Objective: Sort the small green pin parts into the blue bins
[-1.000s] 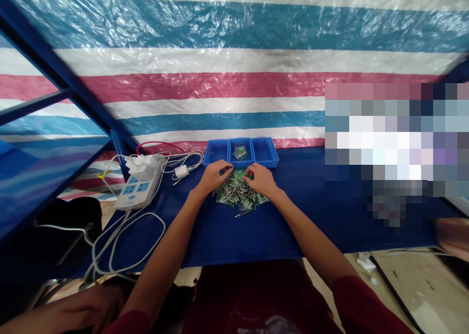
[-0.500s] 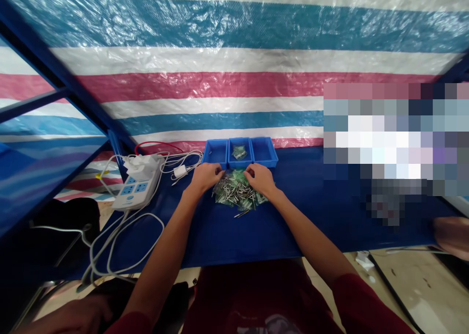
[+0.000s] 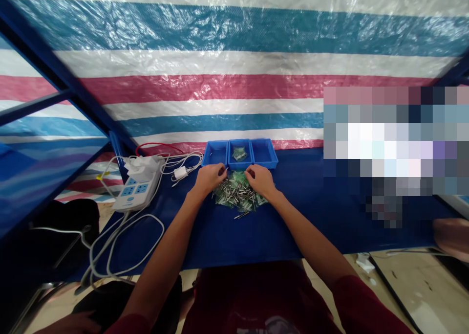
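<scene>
A heap of short, thin metal pieces (image 3: 238, 193) mixed with small clear-green plastic bags (image 3: 240, 178) lies on the blue table. At the heap's left back edge is my left hand (image 3: 211, 177), its thumb and fingertips pinched. A small pale sliver, perhaps one of the metal pieces, sticks out past those fingertips. Across the heap, my right hand (image 3: 261, 179) has its fingers curled together over the green bags; what they hold, if anything, is too small to name. One or two metal pieces lie apart in front of the heap.
Behind the heap stand three joined blue bins: left (image 3: 216, 153), middle (image 3: 240, 167), right (image 3: 264, 153); small bags lie in the middle one. A white power strip (image 3: 135, 192) with cables is to the left. Another person's hand (image 3: 452, 237) is at the right edge.
My left hand has shifted slightly right, toward the heap's middle, and a pale sliver now shows at its fingertips. My right hand stays nearly in place. The view has tilted slightly.
</scene>
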A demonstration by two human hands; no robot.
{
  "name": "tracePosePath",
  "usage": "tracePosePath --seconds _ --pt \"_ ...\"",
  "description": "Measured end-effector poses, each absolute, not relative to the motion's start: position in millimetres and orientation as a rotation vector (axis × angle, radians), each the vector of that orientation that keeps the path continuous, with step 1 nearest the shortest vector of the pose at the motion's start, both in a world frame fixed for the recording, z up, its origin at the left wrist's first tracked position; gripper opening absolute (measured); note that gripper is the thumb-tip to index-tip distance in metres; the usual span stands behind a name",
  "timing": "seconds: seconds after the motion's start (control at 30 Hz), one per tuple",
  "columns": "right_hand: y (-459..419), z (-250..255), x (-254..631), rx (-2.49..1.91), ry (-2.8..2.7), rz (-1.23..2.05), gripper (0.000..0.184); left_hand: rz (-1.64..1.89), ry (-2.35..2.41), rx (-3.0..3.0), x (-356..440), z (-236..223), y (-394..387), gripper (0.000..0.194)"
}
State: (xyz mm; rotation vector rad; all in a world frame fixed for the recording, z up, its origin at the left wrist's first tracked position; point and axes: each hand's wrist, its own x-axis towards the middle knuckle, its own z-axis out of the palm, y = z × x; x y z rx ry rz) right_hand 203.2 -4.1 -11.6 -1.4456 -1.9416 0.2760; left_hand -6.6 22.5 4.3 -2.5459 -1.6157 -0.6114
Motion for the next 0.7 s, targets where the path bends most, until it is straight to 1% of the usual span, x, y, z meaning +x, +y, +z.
tracePosePath --seconds 0.17,0.3,0.47,0.7 --pt "-4.6 -9.1 203.4 -1.312 -1.828 0.3 0.021 -1.142 -1.288 -2.669 3.4 1.9 17.8 0.027" --pt "-5.8 -8.5 201.9 -1.173 -1.779 0.33 0.026 -1.408 -1.252 -2.726 13.4 -2.3 13.3 0.029" --pt "-6.8 -9.6 200.2 -1.085 -1.813 0.335 0.027 -1.543 -1.339 -2.711 18.6 -3.6 9.4 0.027" --pt "-8.0 -9.0 199.7 -1.038 -1.807 0.327 0.033 -1.561 -1.345 -2.74 19.1 -1.6 7.4 0.028"
